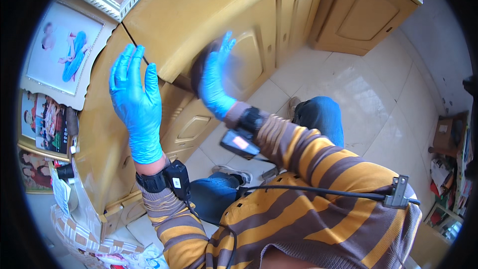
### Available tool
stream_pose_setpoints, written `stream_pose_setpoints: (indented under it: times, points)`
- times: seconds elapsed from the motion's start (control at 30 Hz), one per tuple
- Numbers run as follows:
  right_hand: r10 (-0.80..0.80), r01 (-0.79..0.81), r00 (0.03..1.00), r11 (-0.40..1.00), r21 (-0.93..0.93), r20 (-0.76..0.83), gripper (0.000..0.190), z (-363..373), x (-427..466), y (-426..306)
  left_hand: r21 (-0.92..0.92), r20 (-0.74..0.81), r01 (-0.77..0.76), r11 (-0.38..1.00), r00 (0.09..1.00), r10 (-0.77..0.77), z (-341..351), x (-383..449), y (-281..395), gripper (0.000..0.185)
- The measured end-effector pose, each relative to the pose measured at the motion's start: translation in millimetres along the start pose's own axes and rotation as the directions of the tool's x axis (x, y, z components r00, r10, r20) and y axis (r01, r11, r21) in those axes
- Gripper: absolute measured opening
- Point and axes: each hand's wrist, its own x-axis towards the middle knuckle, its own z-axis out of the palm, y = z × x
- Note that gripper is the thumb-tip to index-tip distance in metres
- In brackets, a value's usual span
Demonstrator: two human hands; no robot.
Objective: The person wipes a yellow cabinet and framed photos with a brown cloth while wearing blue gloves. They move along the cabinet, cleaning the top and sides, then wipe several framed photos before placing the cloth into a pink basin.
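Observation:
My left hand [136, 101], in a blue disposable glove, is over the yellowish wooden cabinet top [101, 130], its fingers apart and nothing in it. To its right is my right hand [216, 82], gloved alike, in front of the cabinet's edge, with fingers stretched and partly blurred. A dark brown rounded thing [198, 69] lies right beside and partly behind this hand. Motion blur hides what it is and whether the hand grips it. Black devices are strapped to both wrists.
Framed photographs [65, 48] stand along the left of the cabinet top. Cabinet doors [250, 59] with raised panels curve below its edge. A separate wooden cabinet [366, 18] stands at upper right on the tiled floor [358, 93]. Checked cloth [86, 239] hangs at lower left; cluttered shelves [448, 168] are at right.

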Motion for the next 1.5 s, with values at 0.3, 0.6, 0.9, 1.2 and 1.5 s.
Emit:
stream_pose_setpoints:
  times: [0.3,0.6,0.9,1.2,1.5]
  points:
    - [0.221,0.180,0.930,0.422,0.889,-0.294,0.083,13,44,18,-0.075,0.231,0.177,0.981,0.960,-0.156,28,-2,-21,0.049]
    - [0.504,0.172,0.777,0.406,0.897,-0.377,0.068,0,139,93,-0.093,0.287,0.264,0.960,0.930,-0.228,26,4,-14,0.049]
    - [0.676,-0.470,0.734,0.426,0.773,0.074,0.066,-1,97,53,-0.155,0.345,0.310,0.938,0.907,-0.243,29,6,-18,0.052]
    - [0.710,-0.431,0.681,0.188,0.883,0.182,0.075,22,60,60,-0.159,0.349,0.116,0.981,0.935,-0.054,18,9,-11,0.070]
    - [0.445,-0.416,0.777,-0.167,0.894,0.445,0.045,23,40,127,-0.099,0.329,0.096,0.990,0.943,-0.058,24,7,7,0.081]
